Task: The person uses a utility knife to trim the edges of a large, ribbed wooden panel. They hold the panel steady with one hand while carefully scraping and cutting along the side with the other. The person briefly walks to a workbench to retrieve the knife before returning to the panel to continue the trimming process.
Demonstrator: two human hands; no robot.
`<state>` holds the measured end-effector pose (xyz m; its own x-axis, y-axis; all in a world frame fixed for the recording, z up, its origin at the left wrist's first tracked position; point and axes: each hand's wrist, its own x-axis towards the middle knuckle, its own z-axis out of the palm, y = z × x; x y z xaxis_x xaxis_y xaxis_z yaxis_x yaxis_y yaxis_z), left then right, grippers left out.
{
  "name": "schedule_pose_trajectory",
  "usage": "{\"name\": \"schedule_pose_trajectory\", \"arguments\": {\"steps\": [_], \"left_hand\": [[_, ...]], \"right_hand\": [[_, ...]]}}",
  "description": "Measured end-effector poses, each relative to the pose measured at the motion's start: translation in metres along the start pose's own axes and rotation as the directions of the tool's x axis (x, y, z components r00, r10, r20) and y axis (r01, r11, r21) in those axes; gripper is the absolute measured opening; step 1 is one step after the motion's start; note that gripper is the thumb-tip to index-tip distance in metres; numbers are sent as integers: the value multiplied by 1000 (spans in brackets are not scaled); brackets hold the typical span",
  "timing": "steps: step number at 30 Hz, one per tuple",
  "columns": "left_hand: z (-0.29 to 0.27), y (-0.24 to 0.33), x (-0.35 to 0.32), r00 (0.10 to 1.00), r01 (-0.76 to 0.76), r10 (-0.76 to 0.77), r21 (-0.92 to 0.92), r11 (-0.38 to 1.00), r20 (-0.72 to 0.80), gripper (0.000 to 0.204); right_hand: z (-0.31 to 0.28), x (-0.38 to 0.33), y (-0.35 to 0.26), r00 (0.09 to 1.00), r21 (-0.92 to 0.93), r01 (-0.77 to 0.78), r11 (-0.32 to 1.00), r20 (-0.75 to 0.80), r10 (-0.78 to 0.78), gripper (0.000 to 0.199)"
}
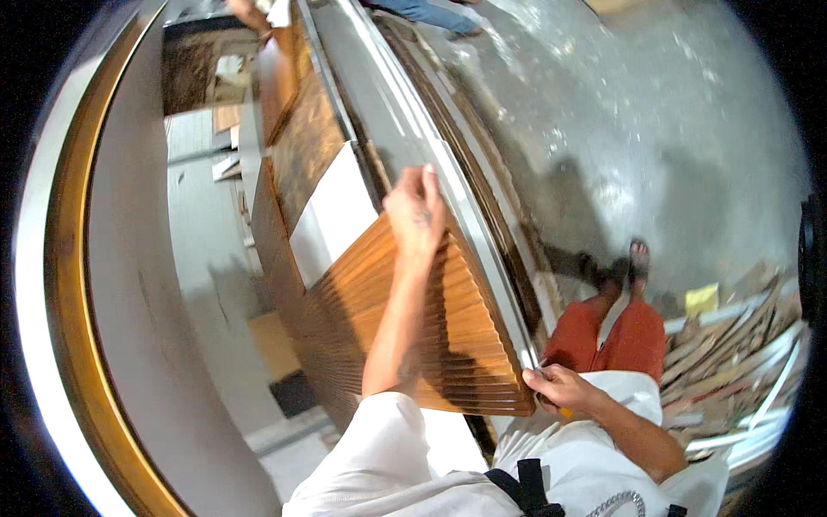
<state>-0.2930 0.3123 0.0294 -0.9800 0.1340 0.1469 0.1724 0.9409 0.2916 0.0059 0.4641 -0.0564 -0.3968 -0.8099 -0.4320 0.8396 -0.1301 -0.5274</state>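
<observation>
A brown ribbed wood panel point(465, 327) lies in front of me, its grooves fanning towards the left. My left arm reaches over it, and my left hand point(415, 208) is closed at the panel's far corner beside a metal rail point(461, 185). What its fingers pinch, if anything, is hidden. By the near right corner, my right hand point(564, 386) is closed around a small tool point(566, 414), mostly covered by the fingers. An orange-yellow bit shows below the hand. Beyond the panel lies a white sheet point(336, 211).
Wood strips and offcuts point(732, 362) are heaped on the floor at the right, with a yellow piece point(701, 300) among them. A long gold-edged board point(82, 258) curves along the left. Another person's hand point(248, 15) is at the top, near a blurred brown panel point(277, 82).
</observation>
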Motion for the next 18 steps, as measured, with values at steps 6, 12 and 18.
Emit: {"name": "schedule_pose_trajectory", "arguments": {"steps": [6,12,18], "left_hand": [[-36,-69,-37,999,-28,29,35,999,-34,38],[-78,-172,-64,995,-26,28,24,999,-93,22],[-113,-260,-75,989,129,-140,198,972,43,30]], "right_hand": [[0,39,-100,963,42,263,964,-64,-260,48],[-32,87,-149,987,-207,95,974,-110,-119,34],[-54,107,-162,969,-63,147,987,-193,-156,31]]}}
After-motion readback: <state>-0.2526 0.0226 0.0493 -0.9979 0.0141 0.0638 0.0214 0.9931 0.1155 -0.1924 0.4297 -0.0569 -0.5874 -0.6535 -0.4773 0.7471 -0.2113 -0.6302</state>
